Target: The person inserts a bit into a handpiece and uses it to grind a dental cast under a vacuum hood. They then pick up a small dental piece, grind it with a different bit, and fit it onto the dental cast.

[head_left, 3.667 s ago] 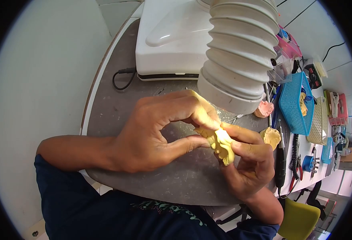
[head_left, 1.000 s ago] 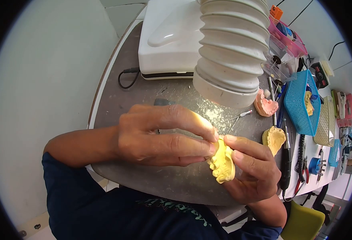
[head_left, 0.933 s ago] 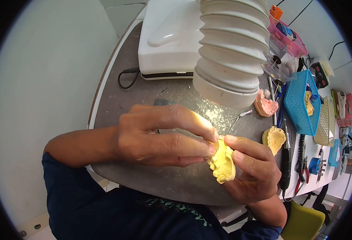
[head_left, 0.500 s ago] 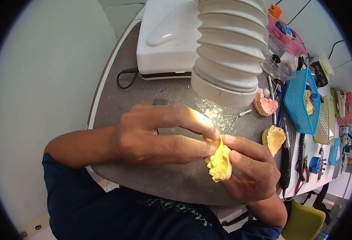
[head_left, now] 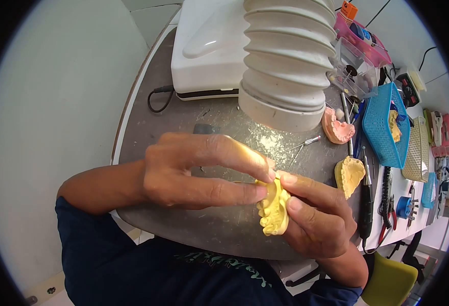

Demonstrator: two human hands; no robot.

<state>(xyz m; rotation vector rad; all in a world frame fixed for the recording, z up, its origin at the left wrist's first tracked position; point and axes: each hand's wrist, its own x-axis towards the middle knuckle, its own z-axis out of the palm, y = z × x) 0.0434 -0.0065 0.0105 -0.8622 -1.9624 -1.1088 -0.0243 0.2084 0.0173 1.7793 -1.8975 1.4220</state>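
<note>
Just below the frame's centre, the left hand [head_left: 199,171] pinches the upper end of a yellow, tooth-shaped plaster model [head_left: 273,217], while the right hand [head_left: 319,219] grasps its right side. Above them, pale powder [head_left: 270,143] dusts the grey tabletop [head_left: 209,232].

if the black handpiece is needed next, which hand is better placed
Right, probably: the right hand is closer to the black handpiece. Both hold the yellow dental cast, so the left hand would keep it.
</note>
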